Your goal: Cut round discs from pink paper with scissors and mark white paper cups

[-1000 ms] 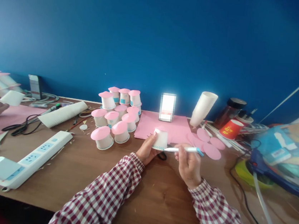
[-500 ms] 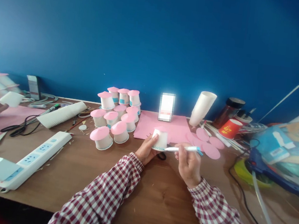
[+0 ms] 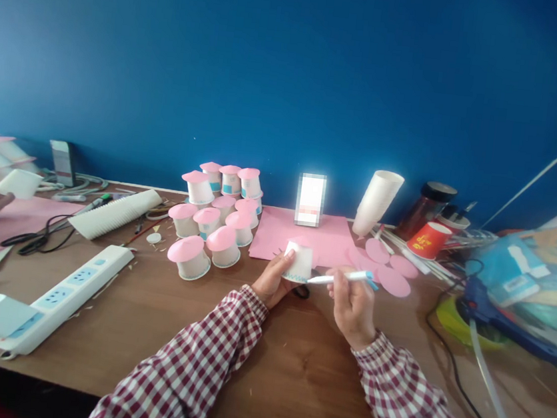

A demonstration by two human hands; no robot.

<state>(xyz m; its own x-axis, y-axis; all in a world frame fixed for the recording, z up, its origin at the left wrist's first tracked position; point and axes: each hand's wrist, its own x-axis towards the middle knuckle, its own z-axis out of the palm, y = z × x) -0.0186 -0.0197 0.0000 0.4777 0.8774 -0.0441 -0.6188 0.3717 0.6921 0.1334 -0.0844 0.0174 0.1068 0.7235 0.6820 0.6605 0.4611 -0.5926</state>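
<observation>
The left hand [image 3: 273,281] grasps 1 small white cup [image 3: 297,263], turned mouth down, with the thumb along its side. The right hand [image 3: 353,315] grasps a white marker [image 3: 341,278] in a writing grip, its tip at the cup's lower right edge; whether it touches cannot be told. A blue-green zigzag [image 3: 295,278] runs along the rim. To mark it well, I would hold the cup firmly without denting it, steady the right hand, keep the tip pressure light and turn the cup in small steps so the peaks stay even. Fingers are best kept off fresh ink.

As for containers, left of and beyond the left hand stand cups with pink tops [image 3: 225,238]; 11 tops can be counted, and they hide whatever is inside. Beyond the right hand leans a stack of white cups [image 3: 377,203], nested in each other. Further right of that hand are a red cup [image 3: 430,241], its inside not visible, a pen holder [image 3: 458,221] with dark pens, and a dark jar [image 3: 429,203] whose contents are unclear. All stand on the counter [image 3: 303,386].
</observation>
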